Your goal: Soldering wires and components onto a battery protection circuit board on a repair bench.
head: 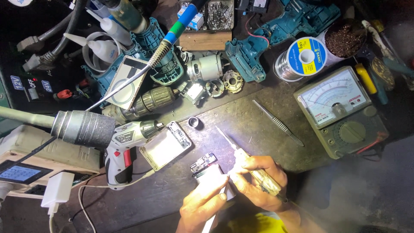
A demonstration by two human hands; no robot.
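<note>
A slim probe tool [241,157] is pinched in the right hand [258,183], its tip pointing away over the bench [258,121], while a small white device with an exposed circuit board [206,170] is clamped in the left hand [202,203] just beside it; the board is best kept steady under the glare.

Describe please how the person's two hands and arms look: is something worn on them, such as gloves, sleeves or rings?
Both the left hand and the right hand are bare: no gloves, and no rings or watch that can be seen. The wrists and the short visible parts of the forearms are uncovered too, with no sleeves reaching them. Just below the hands, at the bottom edge, shows a piece of bright yellow clothing.
</note>
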